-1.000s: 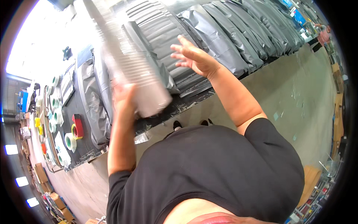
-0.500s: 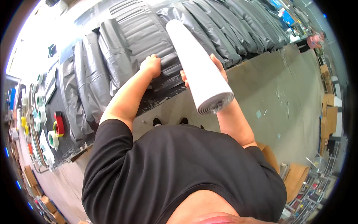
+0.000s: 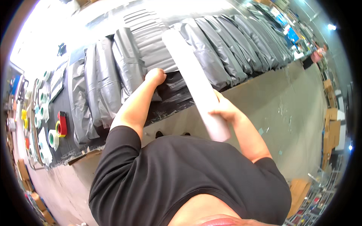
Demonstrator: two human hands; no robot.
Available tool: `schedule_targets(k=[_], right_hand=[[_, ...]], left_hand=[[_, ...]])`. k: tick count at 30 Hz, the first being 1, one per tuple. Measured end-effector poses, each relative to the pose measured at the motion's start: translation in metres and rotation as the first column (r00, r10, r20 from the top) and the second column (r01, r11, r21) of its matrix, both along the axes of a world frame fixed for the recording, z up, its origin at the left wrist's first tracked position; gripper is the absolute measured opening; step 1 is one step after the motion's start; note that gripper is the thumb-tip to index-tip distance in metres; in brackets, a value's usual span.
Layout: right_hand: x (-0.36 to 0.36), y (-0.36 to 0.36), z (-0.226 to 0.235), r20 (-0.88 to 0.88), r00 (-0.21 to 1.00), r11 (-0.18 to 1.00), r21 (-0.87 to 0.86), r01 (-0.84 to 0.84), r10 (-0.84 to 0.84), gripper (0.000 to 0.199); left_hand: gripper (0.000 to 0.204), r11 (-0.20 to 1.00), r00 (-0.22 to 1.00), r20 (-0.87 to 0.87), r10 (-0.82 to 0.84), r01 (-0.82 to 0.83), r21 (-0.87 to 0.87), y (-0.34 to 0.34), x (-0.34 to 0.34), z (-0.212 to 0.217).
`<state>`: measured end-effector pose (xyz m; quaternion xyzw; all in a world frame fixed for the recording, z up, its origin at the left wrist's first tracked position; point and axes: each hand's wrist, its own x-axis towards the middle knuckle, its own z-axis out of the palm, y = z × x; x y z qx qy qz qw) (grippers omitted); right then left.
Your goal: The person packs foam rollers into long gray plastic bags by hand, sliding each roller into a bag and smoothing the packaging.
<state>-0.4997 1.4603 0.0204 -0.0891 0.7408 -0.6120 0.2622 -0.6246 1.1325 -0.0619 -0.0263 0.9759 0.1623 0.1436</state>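
A long white roll (image 3: pixel 198 83) slants across the middle, its far end over the grey plastic bags and its near end past the table edge. My right hand (image 3: pixel 224 107) is wrapped round it from the right, close to the near end. That end looks smeared by motion. To the left of the roll, my left hand (image 3: pixel 155 77) is closed at the near edge of a flat grey plastic bag (image 3: pixel 156 56), which appears pinched in the fingers. The fingertips are partly hidden.
Several filled grey bags (image 3: pixel 107 83) lie side by side left of the flat bag, and more filled bags (image 3: pixel 230 49) lie on the right. Tape rolls (image 3: pixel 53 139) and a red tape dispenser (image 3: pixel 62 124) sit at the table's left end. A co-worker (image 3: pixel 319 53) stands far right.
The white roll has tipped and come nearer to me, and its spiral end no longer shows. My right hand now covers its near part. The flat bag's near edge has shifted, baring black table.
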Motion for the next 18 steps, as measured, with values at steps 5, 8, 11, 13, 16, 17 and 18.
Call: schedule_targets(k=[5, 8, 11, 13, 16, 17, 18], right_hand=[[0.040, 0.032, 0.016, -0.178, 0.960, 0.813, 0.577, -0.078, 0.218, 0.114], [0.068, 0.040, 0.032, -0.172, 0.966, 0.723, 0.691, -0.019, 0.190, 0.112], [0.079, 0.047, 0.041, -0.261, 0.900, 0.521, 0.852, 0.045, 0.348, 0.107], [0.081, 0.049, 0.046, -0.235, 0.910, 0.493, 0.869, 0.039, 0.343, 0.107], [0.071, 0.043, 0.066, -0.137, 0.940, 0.529, 0.847, -0.052, 0.311, 0.105], [0.068, 0.043, 0.069, -0.051, 0.963, 0.584, 0.803, -0.117, 0.263, 0.103], [0.066, 0.048, 0.059, -0.047, 0.965, 0.589, 0.800, -0.117, 0.256, 0.103]], left_hand=[[0.030, 1.000, 0.999, 0.026, -0.021, 0.021, 0.002, -0.042, -0.038, -0.060], [0.028, 0.982, 0.986, -0.023, 0.163, -0.160, 0.097, -0.025, -0.034, -0.041], [0.027, 0.985, 0.989, -0.043, 0.142, -0.137, 0.101, -0.024, -0.035, -0.029], [0.027, 0.911, 0.976, 0.031, 0.216, -0.213, 0.354, -0.010, -0.029, -0.008], [0.022, 0.907, 0.886, -0.410, 0.217, -0.029, 0.419, -0.001, -0.011, 0.007], [0.018, 0.949, 0.751, -0.646, 0.140, 0.084, 0.304, 0.011, -0.003, 0.020], [0.012, 0.977, 0.770, -0.638, -0.023, 0.154, 0.151, 0.020, 0.007, 0.036]])
